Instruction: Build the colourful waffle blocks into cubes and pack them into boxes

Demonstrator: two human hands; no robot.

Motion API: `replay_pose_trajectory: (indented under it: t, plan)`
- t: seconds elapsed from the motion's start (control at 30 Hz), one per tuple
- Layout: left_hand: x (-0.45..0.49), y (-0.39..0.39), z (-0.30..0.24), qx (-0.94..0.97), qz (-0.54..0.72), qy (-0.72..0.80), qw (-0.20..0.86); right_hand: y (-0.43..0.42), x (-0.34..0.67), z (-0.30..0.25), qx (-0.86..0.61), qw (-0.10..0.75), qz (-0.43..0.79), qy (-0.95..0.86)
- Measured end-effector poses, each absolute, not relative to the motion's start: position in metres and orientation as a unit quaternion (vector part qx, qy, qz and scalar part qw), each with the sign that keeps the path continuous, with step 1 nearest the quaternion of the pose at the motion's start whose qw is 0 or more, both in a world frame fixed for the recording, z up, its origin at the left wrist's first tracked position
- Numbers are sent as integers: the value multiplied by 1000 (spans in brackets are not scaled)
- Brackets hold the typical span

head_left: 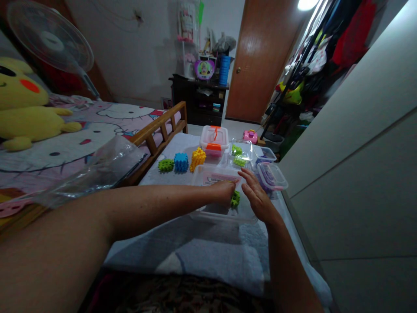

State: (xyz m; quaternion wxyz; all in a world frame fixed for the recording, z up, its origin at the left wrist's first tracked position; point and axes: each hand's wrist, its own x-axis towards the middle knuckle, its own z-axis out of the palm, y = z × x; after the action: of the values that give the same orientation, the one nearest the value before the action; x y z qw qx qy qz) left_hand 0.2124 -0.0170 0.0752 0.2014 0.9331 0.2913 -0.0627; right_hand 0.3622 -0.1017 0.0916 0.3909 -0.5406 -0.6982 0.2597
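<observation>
My left hand reaches into a clear plastic box on the grey mat, fingers curled around a green toy block. My right hand rests beside it over the box's right side, fingers stretched out and flat, holding nothing. Beyond the box lie a green block, a blue block and a yellow block on the mat.
A lidded box with an orange handle, an open tub of green pieces and two small lidded tubs stand behind. A bed with a wooden rail, yellow plush toy and fan lies left; a white wardrobe right.
</observation>
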Motion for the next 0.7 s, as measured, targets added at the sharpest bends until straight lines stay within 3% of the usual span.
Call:
replay_pose_trajectory:
  t: [0.23, 0.43, 0.57, 0.7]
  plan:
    - [210, -21, 92, 925, -99, 327, 164, -100, 369, 84, -556, 429, 254, -665]
    - [182, -28, 147, 946, -70, 293, 121, -98, 372, 78, -557, 426, 293, -650]
    - [123, -15, 174, 926, 74, 357, 98, -95, 373, 73, -562, 415, 290, -654]
    - [43, 24, 158, 848, 140, 506, 67, -94, 375, 71, -555, 411, 265, -673]
